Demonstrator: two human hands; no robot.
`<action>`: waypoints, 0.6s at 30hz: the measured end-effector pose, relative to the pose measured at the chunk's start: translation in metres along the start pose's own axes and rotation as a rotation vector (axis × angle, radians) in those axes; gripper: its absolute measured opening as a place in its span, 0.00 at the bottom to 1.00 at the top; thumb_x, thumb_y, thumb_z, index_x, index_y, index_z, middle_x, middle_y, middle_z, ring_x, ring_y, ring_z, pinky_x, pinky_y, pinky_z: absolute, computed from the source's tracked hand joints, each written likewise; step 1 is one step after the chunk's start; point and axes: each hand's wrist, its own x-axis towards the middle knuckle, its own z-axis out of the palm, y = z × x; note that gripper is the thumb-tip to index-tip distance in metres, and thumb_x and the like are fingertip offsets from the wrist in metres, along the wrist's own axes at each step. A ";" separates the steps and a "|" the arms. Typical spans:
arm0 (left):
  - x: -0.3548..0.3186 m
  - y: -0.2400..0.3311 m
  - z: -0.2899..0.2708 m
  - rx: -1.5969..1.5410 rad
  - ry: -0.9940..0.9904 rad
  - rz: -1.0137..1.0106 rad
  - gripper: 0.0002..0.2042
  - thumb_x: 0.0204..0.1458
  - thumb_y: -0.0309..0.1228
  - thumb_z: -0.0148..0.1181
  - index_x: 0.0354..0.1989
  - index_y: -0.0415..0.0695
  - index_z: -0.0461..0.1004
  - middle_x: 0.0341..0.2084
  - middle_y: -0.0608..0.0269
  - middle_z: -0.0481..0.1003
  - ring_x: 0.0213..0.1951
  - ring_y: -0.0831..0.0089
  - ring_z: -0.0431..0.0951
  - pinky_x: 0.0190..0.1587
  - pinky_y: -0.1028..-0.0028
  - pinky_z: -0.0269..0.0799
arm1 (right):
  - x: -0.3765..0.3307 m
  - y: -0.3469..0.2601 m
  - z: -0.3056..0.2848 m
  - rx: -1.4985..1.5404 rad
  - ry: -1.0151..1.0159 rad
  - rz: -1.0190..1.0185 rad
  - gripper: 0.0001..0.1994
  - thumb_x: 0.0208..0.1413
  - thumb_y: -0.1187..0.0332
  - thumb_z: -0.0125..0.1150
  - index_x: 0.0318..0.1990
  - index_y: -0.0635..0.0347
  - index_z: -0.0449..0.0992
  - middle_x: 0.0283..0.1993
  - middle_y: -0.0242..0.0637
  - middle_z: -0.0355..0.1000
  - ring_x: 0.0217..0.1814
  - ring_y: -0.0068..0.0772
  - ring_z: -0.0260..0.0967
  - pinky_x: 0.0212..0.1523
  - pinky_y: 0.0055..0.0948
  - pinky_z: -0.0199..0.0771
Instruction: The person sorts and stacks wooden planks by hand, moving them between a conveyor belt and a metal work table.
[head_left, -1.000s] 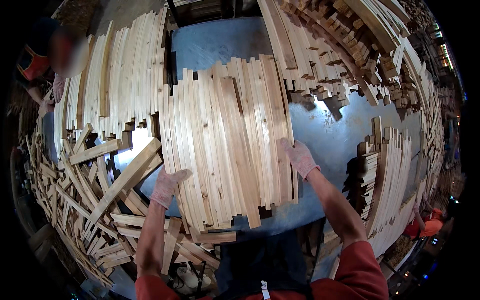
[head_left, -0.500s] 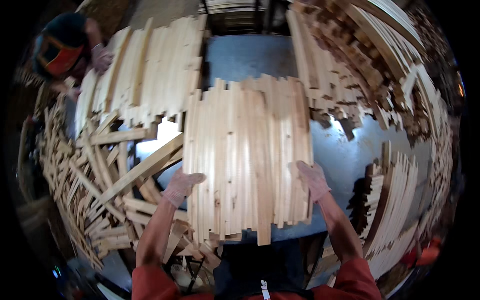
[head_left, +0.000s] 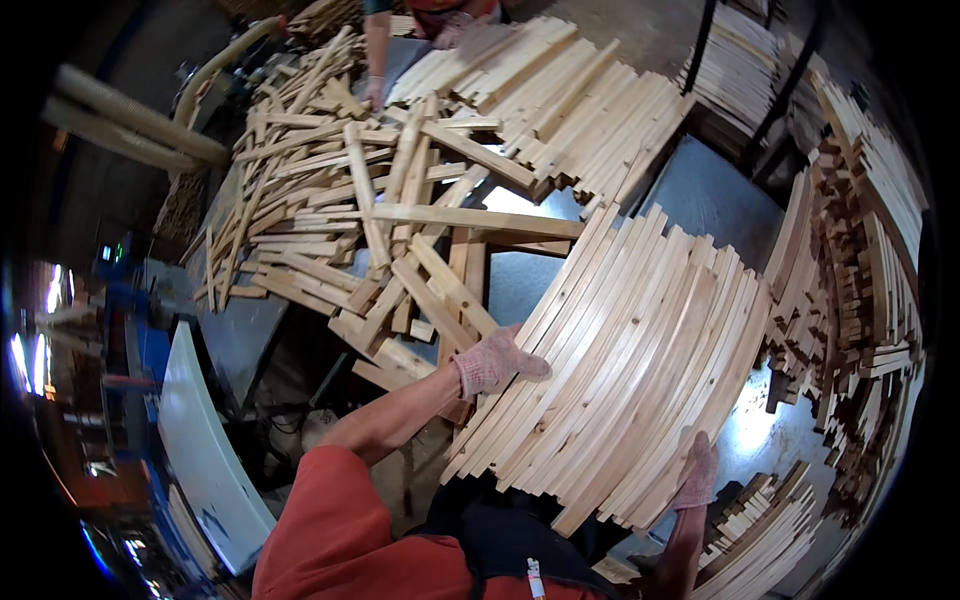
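A wide flat row of pale wooden slats (head_left: 640,350) lies side by side on a grey metal table (head_left: 710,195), running from the near edge toward the upper right. My left hand (head_left: 495,362), in a pink knit glove, rests flat against the left edge of the row. My right hand (head_left: 697,470), gloved the same way, presses the row's near right end. Neither hand closes around a slat.
A loose heap of slats (head_left: 340,200) lies to the left and behind. Stacked slats (head_left: 560,85) sit at the far side, where another person's gloved hand (head_left: 376,92) reaches in. More stacked wood (head_left: 860,260) lines the right. A pale curved panel (head_left: 200,450) stands lower left.
The view has swung left, so the slat row now lies slanted to the right. Both hands stay on the row's edges. The loose heap and the other person now show at the top.
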 end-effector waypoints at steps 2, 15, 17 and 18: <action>-0.044 -0.005 0.006 -0.016 0.038 -0.008 0.36 0.52 0.34 0.79 0.69 0.37 0.71 0.54 0.56 0.82 0.55 0.68 0.81 0.63 0.67 0.78 | -0.006 0.009 -0.014 -0.019 -0.003 -0.024 0.27 0.62 0.57 0.74 0.60 0.66 0.71 0.44 0.31 0.75 0.42 0.28 0.75 0.41 0.34 0.78; -0.313 -0.137 0.054 -0.509 0.343 0.378 0.35 0.49 0.29 0.79 0.67 0.38 0.73 0.56 0.60 0.80 0.57 0.70 0.79 0.64 0.68 0.76 | -0.095 -0.013 0.034 -0.204 -0.596 -0.112 0.30 0.63 0.53 0.74 0.61 0.70 0.75 0.49 0.36 0.81 0.47 0.33 0.81 0.50 0.33 0.82; -0.347 -0.175 0.057 -0.410 0.484 0.356 0.34 0.50 0.29 0.78 0.68 0.39 0.73 0.57 0.59 0.80 0.58 0.70 0.79 0.64 0.67 0.76 | -0.108 -0.009 0.062 -0.275 -0.682 -0.104 0.30 0.63 0.54 0.74 0.61 0.70 0.76 0.50 0.37 0.81 0.48 0.34 0.81 0.51 0.34 0.82; -0.360 -0.187 0.059 -0.387 0.529 0.334 0.35 0.51 0.29 0.76 0.69 0.39 0.72 0.57 0.58 0.80 0.58 0.69 0.79 0.65 0.66 0.75 | -0.117 -0.007 0.075 -0.283 -0.712 -0.094 0.29 0.63 0.54 0.73 0.61 0.70 0.76 0.50 0.38 0.81 0.48 0.33 0.81 0.51 0.34 0.83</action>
